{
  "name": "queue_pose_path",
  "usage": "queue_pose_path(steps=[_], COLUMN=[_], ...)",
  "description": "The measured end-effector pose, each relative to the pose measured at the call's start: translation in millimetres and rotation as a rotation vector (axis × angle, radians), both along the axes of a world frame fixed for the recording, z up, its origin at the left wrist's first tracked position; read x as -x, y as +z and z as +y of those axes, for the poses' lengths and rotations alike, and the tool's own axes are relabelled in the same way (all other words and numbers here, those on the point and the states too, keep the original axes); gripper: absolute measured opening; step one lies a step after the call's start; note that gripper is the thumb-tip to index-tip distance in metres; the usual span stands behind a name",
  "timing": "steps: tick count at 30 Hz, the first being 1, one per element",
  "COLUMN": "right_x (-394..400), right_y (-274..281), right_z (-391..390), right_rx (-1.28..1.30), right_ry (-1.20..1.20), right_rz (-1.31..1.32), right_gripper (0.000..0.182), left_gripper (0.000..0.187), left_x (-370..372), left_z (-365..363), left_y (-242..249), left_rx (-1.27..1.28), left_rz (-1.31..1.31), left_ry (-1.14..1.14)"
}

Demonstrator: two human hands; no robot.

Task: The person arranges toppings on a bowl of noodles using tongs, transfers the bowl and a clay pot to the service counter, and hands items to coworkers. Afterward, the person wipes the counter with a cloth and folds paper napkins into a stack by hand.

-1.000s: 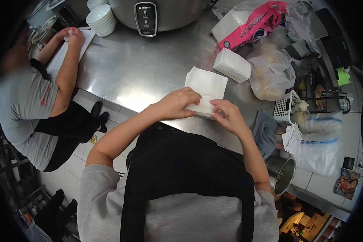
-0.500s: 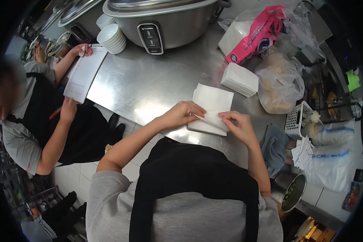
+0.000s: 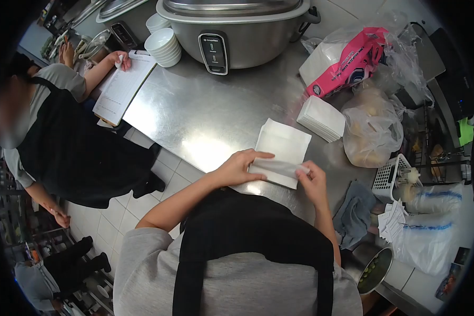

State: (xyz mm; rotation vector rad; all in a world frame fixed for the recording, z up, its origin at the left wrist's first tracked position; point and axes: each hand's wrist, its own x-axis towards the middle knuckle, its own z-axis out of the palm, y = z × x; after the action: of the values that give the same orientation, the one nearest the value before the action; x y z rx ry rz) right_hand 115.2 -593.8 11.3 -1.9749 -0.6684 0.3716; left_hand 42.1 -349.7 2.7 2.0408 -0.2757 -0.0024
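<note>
White paper napkins (image 3: 283,141) lie in a stack near the front edge of the steel counter. A flap of the top napkin is lifted and folded across the lower part of the stack. My left hand (image 3: 246,167) holds the left end of this flap, its fingers on top and the thumb lower at the edge. At the right end, my right hand (image 3: 312,178) pinches the flap between thumb and fingers. Just beyond, to the upper right, sits a second stack of folded napkins (image 3: 322,119), which neither hand touches.
A large cooker (image 3: 247,39) and stacked white bowls (image 3: 163,47) stand at the back. Right are a pink package (image 3: 347,63), a plastic bag (image 3: 373,129), a white basket (image 3: 388,176) and a grey cloth (image 3: 354,210). A co-worker (image 3: 79,142) stands left beside a clipboard (image 3: 124,89).
The napkin's flap is now spread wider between my hands, and my left thumb has moved lower. The co-worker's near arm has swung down, away from the clipboard. The view has shifted slightly.
</note>
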Motion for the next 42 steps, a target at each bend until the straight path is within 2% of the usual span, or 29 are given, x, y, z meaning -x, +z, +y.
queue_pose_path(steps=[1, 2, 3, 4, 7, 9, 11, 14, 20, 23, 27, 30, 32, 33, 35, 36, 37, 39, 40, 41, 42], right_x=[-4.7, -8.1, -13.2, -17.5, -25.2, -27.2, -32.0, -36.4, -44.1, -44.7, -44.6, -45.9, -44.3, -44.1, -42.8, -41.0, -40.0, -42.4, -47.0, -40.5, -29.8], right_y=[-4.2, -9.1, -16.1, -21.5, -21.4, -21.8, -30.1, -35.0, -56.8, -54.3, -42.5, -43.4, -36.6, -34.0, -29.4, -26.7, -23.8, -31.2, -48.7, -24.4, 9.9], right_z=[4.4, 7.0, 9.8, 13.3, 20.6, 24.3, 27.2, 28.3, 25.7, 26.3, 28.8, 28.9, 29.8, 30.0, 30.4, 30.5, 31.6, 28.6, 17.8, 30.5, 28.0], right_rx=[-0.129, -0.253, -0.255, -0.264, -0.199, -0.119, -0.098, -0.060, -0.087, -0.015, 0.025, 0.039, 0.102, 0.104, 0.181, 0.185, 0.154, 0.116, 0.086, 0.054, 0.298], right_ry=[-0.097, -0.194, -0.194, -0.214, -0.287, -0.338, -0.374, -0.396, -0.403, -0.407, -0.418, -0.390, -0.395, -0.396, -0.388, -0.384, -0.395, -0.391, -0.399, -0.407, -0.509], right_rz=[0.142, 0.287, 0.285, 0.248, 0.178, 0.146, 0.058, 0.051, 0.034, 0.023, 0.064, 0.014, 0.018, 0.018, 0.007, 0.007, -0.008, -0.025, -0.081, -0.136, 0.083], right_gripper=[0.010, 0.010, 0.010, 0.012, 0.015, 0.015, 0.017, 0.018, 0.022, 0.022, 0.023, 0.023, 0.023, 0.023, 0.023, 0.023, 0.023, 0.022, 0.022, 0.021, 0.021], left_gripper=[0.053, 0.052, 0.052, 0.049, 0.048, 0.047, 0.050, 0.054, 0.060, 0.060, 0.061, 0.061, 0.056, 0.056, 0.053, 0.047, 0.048, 0.052, 0.052, 0.057, 0.061], left_x=[-4.1, -7.4, -11.4, -15.7, -24.2, -24.1, -26.5, -27.2, -26.1, -27.2, -31.2, -29.0, -26.6, -29.7, -40.4, -43.7, -50.0, -55.9, -55.1, -53.9, -56.4], left_z=[-0.4, -2.1, -3.8, -8.3, -7.5, -11.8, -10.2, -10.7, -14.9, -12.4, -5.4, -3.5, -4.2, -5.9, -15.9, -26.4, -32.7, -50.9, -53.8, -55.1, -54.3], left_y=[1.7, 3.3, 4.5, -1.6, -11.5, -8.9, -5.7, -1.6, -4.0, -6.6, -6.1, 1.0, 10.2, 16.1, 26.0, 23.3, 7.4, -14.0, -18.2, -19.5, -20.7], left_rx=[-0.002, 0.132, 0.262, 0.392, 0.360, 0.390, 0.103, 0.025, 0.019, -0.051, -0.013, -0.072, -0.375, -0.373, -0.388, -0.362, -0.504, -0.510, -0.519, -0.546, -0.574], left_rz=[-0.002, 0.147, 0.292, 0.183, 0.290, 0.251, 0.188, 0.166, 0.145, 0.120, 0.103, 0.194, -0.104, -0.103, -0.570, -0.524, -0.521, -0.343, -0.340, -0.332, -0.327], left_ry=[0.000, 0.064, 0.128, 0.174, 0.276, 0.295, 0.373, 0.382, 0.404, 0.386, 0.391, 0.342, 0.400, 0.400, 0.265, 0.169, 0.041, 0.017, 0.030, 0.030, 0.031])
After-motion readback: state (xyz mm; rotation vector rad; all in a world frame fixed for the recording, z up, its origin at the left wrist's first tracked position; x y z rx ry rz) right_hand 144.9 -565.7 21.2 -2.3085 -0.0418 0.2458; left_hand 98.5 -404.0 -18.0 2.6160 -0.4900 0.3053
